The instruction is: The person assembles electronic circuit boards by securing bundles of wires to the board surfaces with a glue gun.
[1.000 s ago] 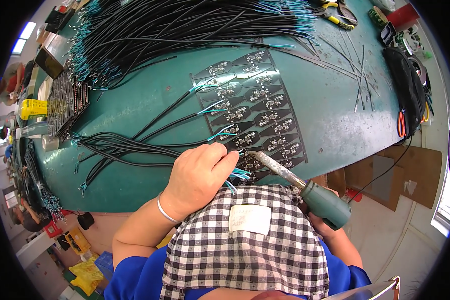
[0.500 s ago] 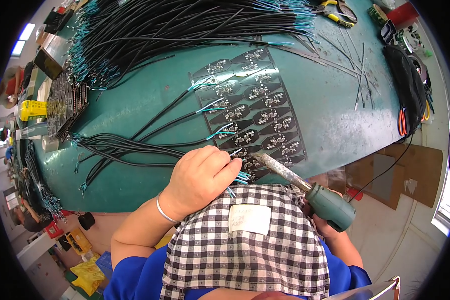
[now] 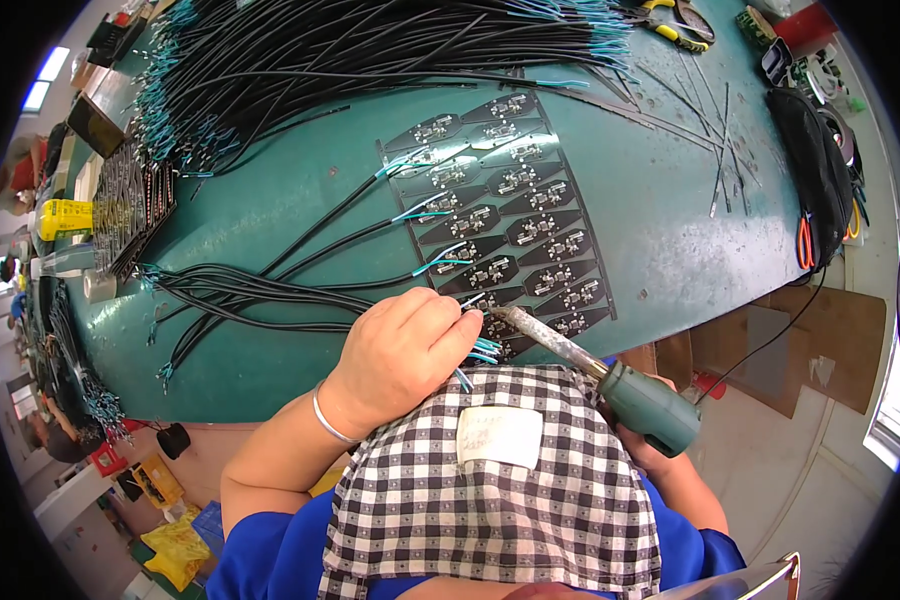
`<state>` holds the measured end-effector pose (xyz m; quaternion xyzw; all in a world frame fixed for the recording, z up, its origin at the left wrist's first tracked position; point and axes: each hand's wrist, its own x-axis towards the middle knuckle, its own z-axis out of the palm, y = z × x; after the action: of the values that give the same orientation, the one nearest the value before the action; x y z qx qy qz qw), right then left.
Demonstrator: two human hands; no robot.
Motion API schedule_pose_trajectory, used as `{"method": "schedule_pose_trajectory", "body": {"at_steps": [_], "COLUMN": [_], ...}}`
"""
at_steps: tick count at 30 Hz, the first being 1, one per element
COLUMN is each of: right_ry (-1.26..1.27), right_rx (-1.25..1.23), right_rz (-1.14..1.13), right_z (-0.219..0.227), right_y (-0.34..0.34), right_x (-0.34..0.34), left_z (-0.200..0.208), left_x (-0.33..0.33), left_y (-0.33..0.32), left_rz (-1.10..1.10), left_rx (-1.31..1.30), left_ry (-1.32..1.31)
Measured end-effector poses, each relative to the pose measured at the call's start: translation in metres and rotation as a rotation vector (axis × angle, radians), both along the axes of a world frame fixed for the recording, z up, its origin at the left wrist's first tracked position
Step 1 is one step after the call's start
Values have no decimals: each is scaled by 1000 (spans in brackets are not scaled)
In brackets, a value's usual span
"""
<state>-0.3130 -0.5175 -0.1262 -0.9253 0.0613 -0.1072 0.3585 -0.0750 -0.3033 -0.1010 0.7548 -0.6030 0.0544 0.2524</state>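
Three black cables (image 3: pixel 328 223) reach the board panel (image 3: pixel 493 220) at centre frame, perhaps already joined; I can't confirm it. The right column looks wireless, so I judge much remains. The panel lies on the bench (image 3: pixel 680 265), just above and right of my left hand (image 3: pixel 410 345), whose thumb and forefinger pinch a wire (image 3: pixel 475 299). My right hand (image 3: pixel 646 456), partly hidden, wraps the soldering iron (image 3: pixel 653 407), tip near the lower boards.
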Motion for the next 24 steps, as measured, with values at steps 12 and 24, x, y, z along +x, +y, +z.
{"method": "schedule_pose_trajectory", "body": {"at_steps": [12,24], "right_ry": [52,179], "right_rx": [299,920], "right_rz": [-133,-174], "right_z": [-2,-1], "right_y": [-1,-3], "right_x": [-11,-5], "left_z": [0,5], "left_x": [-1,9], "left_y": [0,4], "left_rz": [16,-41], "left_rx": [-5,-43], "left_ry": [43,110]}}
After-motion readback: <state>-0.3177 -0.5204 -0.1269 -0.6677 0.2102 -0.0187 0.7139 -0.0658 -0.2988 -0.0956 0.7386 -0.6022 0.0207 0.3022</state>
